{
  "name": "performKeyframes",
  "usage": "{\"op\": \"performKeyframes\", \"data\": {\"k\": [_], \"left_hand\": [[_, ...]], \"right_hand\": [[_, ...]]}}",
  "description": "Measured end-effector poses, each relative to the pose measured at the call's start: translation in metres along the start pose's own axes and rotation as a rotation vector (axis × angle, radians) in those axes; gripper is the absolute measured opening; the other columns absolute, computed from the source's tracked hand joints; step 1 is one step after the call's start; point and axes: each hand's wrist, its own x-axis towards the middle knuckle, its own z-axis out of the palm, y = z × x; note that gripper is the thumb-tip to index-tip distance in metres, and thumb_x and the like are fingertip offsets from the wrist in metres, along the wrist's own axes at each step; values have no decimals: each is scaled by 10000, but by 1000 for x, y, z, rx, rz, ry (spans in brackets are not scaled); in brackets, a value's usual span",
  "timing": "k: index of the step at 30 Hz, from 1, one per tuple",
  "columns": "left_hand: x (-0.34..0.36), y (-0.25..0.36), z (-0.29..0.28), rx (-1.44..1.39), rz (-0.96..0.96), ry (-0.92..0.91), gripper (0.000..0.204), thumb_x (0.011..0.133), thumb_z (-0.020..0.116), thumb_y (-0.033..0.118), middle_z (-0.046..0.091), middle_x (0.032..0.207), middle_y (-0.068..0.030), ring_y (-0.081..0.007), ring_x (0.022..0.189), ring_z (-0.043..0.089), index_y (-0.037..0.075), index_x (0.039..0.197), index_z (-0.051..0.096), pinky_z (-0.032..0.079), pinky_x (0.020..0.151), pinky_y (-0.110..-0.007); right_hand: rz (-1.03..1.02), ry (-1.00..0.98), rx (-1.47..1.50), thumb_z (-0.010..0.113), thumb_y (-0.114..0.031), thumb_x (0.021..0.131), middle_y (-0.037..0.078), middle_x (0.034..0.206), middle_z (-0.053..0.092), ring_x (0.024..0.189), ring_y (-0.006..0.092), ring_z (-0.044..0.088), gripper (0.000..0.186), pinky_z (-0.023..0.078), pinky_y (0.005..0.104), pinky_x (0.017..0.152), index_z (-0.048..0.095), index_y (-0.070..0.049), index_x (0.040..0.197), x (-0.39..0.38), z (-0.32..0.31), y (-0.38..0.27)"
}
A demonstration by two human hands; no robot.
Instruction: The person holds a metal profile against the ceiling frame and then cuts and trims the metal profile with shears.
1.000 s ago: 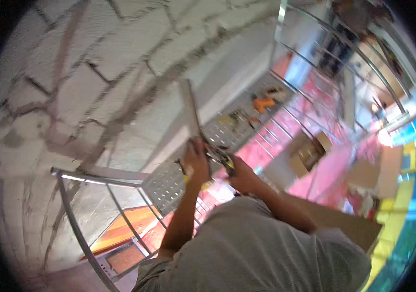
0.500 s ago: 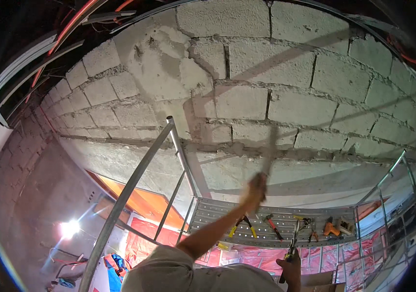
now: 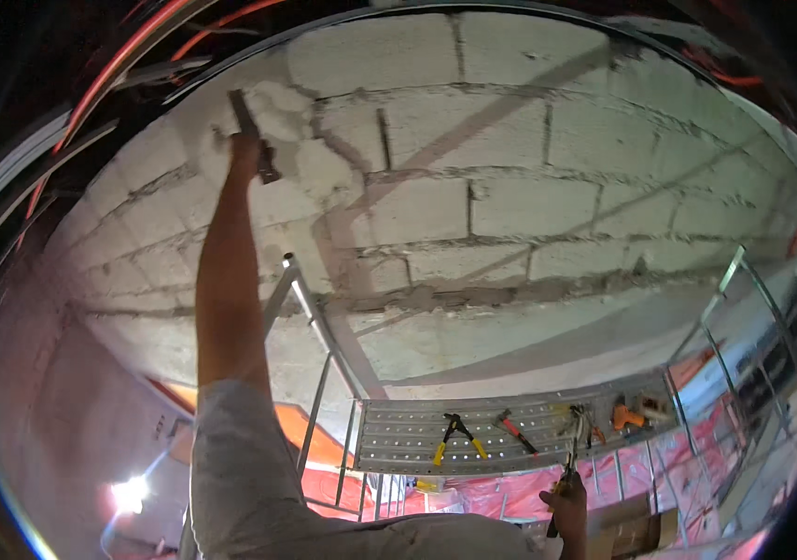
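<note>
Wall (image 3: pixel 510 207): block, twelve o'clock.
Left hand (image 3: pixel 245 157): ten o'clock, fingers closed round strip (image 3: pixel 244 112).
Right hand (image 3: pixel 566 507): five o'clock, fingers wrapping hand tool (image 3: pixel 571 457).

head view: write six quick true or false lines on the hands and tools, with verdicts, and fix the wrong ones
1. The left hand grips a dark strip. True.
2. The right hand is empty. False: it holds a metal tool.
3. The pliers have yellow handles. True.
4. The hammer lies left of the pliers. False: right of them.
5. The drill is blue. False: orange.
6. The left hand is higher than the right. True.
</note>
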Motion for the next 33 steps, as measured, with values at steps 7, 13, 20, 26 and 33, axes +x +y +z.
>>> {"op": "performKeyframes", "data": {"k": [7, 13, 20, 26, 33], "left_hand": [[-98, -67, 108, -267, -11, -89, 451, 1058, 541, 425, 643, 1020, -97, -231, 783, 629, -10, 1146, 619, 523, 706, -364], [-423, -137, 214, -285, -402, -548, 363, 1026, 577, 413, 537, 649, 10, -109, 494, 479, 95, 855, 615, 349, 431, -268], [-670, -73, 279, -327, -742, -984, 310, 1015, 605, 283, 566, 709, -35, -154, 469, 525, 69, 1237, 644, 443, 388, -314], [-714, -22, 354, -521, -768, -1271, 302, 984, 581, 154, 629, 795, -74, -163, 530, 577, 30, 1259, 569, 480, 448, -310], [-749, 46, 426, -474, -552, -1376, 234, 1027, 526, 121, 605, 847, -57, -142, 644, 612, 42, 1247, 521, 531, 513, -299]], "right_hand": [[85, 68, 127, 777, -114, 910, 39, 1012, 644, 914, 159, 608, 677, 535, 347, 875, 443, 20, 1484, -22, 12, 21], [131, 110, 165, 828, -220, 856, 51, 1029, 624, 949, 171, 574, 728, 486, 350, 876, 464, 22, 1439, -33, -17, -26], [98, 104, 163, 842, -225, 843, 64, 1068, 651, 999, 172, 589, 574, 482, 346, 911, 554, -1, 1285, -9, -58, 10], [227, 42, 233, 845, -136, 845, 33, 1122, 669, 1040, 161, 627, 616, 499, 333, 943, 561, -34, 1381, 0, -136, 2], [82, -21, 54, 831, -231, 872, 58, 1199, 632, 1105, 175, 589, 739, 483, 350, 974, 476, -67, 1500, 26, -237, -15]]}}
